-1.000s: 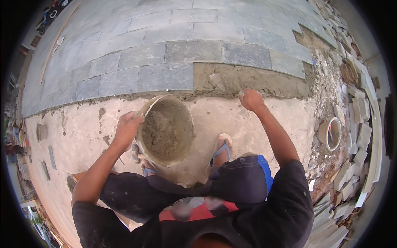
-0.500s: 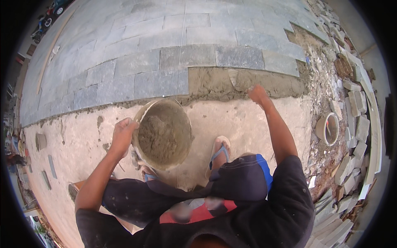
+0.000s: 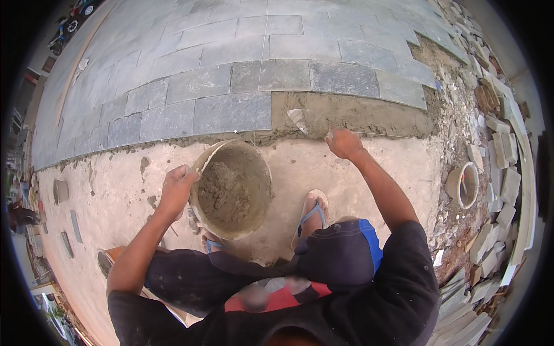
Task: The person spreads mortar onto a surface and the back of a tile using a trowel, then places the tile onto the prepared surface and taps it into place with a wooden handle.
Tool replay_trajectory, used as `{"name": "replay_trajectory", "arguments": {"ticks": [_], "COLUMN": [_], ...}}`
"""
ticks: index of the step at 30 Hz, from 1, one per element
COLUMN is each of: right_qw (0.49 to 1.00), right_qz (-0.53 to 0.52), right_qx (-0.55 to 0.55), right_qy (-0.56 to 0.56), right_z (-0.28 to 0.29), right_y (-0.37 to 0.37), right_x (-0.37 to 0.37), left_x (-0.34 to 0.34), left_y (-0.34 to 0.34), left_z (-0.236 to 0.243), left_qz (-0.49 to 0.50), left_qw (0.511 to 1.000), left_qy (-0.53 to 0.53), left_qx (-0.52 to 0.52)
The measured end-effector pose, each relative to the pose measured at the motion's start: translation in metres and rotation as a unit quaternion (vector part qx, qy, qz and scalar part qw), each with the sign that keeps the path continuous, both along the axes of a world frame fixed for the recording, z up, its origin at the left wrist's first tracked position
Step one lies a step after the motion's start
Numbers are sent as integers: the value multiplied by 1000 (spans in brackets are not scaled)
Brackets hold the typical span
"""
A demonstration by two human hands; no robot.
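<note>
My left hand point(image 3: 180, 187) is closed on the rim of a bucket point(image 3: 262, 199) tilted between my feet, with wet grey mortar point(image 3: 222, 187) inside. In my closed right hand point(image 3: 344, 143) is a trowel, its handle mostly hidden by the fingers. The pale trowel blade point(image 3: 298, 120) lies against a strip of spread mortar point(image 3: 369, 115), close to its left end. Grey stone tiles point(image 3: 232, 112) border this strip on the left and along its far side. A taut string line point(image 3: 392, 136) runs along the near edge, beside my right hand.
A smaller bucket point(image 3: 455, 185) with something orange in it stands at the right. Rubble and stacked stone pieces point(image 3: 509, 183) line the right side. Toward the left are a small container point(image 3: 60, 191) and narrow tile strips point(image 3: 76, 226) on the concrete floor point(image 3: 124, 202).
My right hand and the trowel have moved left over the mortar, and the blade has turned. My left hand keeps its hold on the bucket. The whole view has shifted slightly.
</note>
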State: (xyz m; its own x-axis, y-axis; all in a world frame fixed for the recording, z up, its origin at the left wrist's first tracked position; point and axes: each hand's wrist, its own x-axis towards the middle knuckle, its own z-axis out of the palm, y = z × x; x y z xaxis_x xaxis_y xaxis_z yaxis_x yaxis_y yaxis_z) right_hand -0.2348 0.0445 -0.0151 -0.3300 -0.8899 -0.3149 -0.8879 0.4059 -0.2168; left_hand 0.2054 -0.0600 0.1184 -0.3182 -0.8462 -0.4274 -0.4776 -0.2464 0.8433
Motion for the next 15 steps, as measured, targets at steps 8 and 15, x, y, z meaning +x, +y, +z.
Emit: {"name": "replay_trajectory", "arguments": {"ticks": [8, 15], "right_qw": [999, 994], "right_qz": [-45, -113], "right_qx": [6, -2], "right_qy": [20, -11], "right_z": [-18, -12], "right_y": [-52, -45], "right_x": [-31, -36], "left_x": [-14, -7], "left_y": [-2, -4], "left_z": [3, 3], "left_qz": [-17, -20], "left_qw": [1000, 999], "left_qy": [10, 28], "left_qx": [22, 4]}}
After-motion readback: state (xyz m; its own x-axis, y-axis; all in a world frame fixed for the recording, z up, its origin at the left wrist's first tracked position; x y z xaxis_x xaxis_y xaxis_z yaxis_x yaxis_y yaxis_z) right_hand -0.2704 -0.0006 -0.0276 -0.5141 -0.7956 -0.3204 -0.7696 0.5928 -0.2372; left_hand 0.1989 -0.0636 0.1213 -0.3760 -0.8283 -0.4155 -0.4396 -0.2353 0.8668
